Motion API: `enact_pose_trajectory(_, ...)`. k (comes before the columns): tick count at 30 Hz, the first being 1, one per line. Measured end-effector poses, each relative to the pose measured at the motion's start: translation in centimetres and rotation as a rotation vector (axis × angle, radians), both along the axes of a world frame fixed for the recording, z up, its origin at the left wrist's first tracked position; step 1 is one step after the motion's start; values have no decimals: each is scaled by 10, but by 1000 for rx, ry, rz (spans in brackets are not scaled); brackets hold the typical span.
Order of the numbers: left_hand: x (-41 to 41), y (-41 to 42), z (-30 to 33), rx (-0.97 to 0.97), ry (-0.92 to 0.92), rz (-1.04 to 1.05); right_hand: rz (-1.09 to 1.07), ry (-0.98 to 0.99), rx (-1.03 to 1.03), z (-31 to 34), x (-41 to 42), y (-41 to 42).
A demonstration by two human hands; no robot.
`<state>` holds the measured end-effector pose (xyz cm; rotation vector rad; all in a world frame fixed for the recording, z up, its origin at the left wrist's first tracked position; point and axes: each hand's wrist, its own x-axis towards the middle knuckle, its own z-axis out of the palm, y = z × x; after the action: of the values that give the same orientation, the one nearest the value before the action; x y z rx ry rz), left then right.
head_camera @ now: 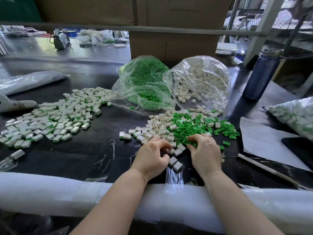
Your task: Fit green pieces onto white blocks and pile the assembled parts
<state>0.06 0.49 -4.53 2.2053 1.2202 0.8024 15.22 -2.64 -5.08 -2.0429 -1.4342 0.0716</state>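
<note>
A loose heap of green pieces lies mixed with white blocks on the black table, just beyond my hands. My left hand lies knuckles up with curled fingers on white blocks at the heap's near edge; what it grips is hidden. My right hand has its fingertips curled down into the green pieces. A wide pile of assembled white-and-green parts spreads across the left. Two clear bags stand behind, one of green pieces and one of white blocks.
A dark blue bottle stands at the right. A sheet of paper, a white pen and another bag of parts lie right of my hands. Cardboard boxes rise behind. White foam padding lines the near table edge.
</note>
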Motion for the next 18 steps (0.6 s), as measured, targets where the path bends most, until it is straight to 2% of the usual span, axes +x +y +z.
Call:
enact_pose_trajectory(5, -1, -1, 1, 30, -35, 0, 5, 52, 33, 1, 0, 0)
enact_pose_trajectory(12, 0, -1, 1, -31, 56, -95, 22, 86, 62, 2, 0, -1)
enact_pose_trajectory(18, -1, 2, -1, 34, -99, -11, 68, 127, 194, 5, -3, -3)
